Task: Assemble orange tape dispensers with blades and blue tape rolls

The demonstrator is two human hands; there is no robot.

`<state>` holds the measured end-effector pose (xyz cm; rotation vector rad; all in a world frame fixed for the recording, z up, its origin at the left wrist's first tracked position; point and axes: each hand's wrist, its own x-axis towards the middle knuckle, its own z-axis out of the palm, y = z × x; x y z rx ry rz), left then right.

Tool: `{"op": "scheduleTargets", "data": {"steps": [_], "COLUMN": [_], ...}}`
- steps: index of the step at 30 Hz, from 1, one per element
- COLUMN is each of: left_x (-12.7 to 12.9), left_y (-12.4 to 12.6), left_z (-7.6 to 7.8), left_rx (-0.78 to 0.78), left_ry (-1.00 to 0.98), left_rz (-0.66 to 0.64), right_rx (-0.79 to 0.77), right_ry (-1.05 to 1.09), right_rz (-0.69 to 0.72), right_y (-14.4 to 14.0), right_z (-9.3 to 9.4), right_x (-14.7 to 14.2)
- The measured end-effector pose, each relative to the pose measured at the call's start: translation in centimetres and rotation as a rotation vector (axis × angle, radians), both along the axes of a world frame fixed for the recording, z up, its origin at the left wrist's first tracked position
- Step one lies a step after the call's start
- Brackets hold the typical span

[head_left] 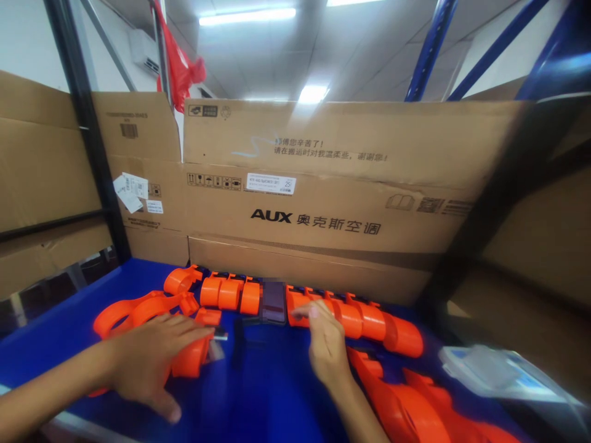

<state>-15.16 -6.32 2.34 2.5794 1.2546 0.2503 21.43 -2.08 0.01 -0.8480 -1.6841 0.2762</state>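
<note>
My left hand (154, 357) is stretched flat with the thumb apart, over an orange plastic band-like piece (187, 363) at the left. Beneath the fingertips, a small clear and silvery bit (216, 349) is blurred. My right hand (325, 344) is raised before a row of orange pieces (348, 320), its fingers curled in. Whatever those fingers may hold is hidden. Between the hands, a dark strip (238, 344) lies on the blue tabletop (263, 394). A dark phone-like slab (274, 301) stands in the middle of the row.
More orange loops (115, 314) lie at the left, and larger orange pieces (406, 406) at the front right. A clear-lidded plastic box (498, 369) sits at the right edge. Cardboard panels (323, 197) wall off the back, beside a dark metal post (87, 123).
</note>
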Motion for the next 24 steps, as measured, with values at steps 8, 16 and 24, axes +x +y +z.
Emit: {"op": "scheduleTargets", "data": {"steps": [8, 16, 24], "left_x": [-0.7, 1.0, 2.8], "left_y": [-2.2, -3.2, -1.7], "left_z": [-1.2, 2.0, 2.4], "left_rx": [0.129, 0.239, 0.292], "left_ry": [0.002, 0.062, 0.027], "left_rz": [-0.063, -0.043, -0.085], "right_rx": [0.005, -0.004, -0.071], "right_ry": [0.007, -0.010, 0.027], "right_rz": [0.036, 0.041, 0.052], "right_y": [-0.2, -0.3, -0.5], "right_z": [0.1, 0.2, 0.3], "right_x": [-0.2, -0.3, -0.6]}}
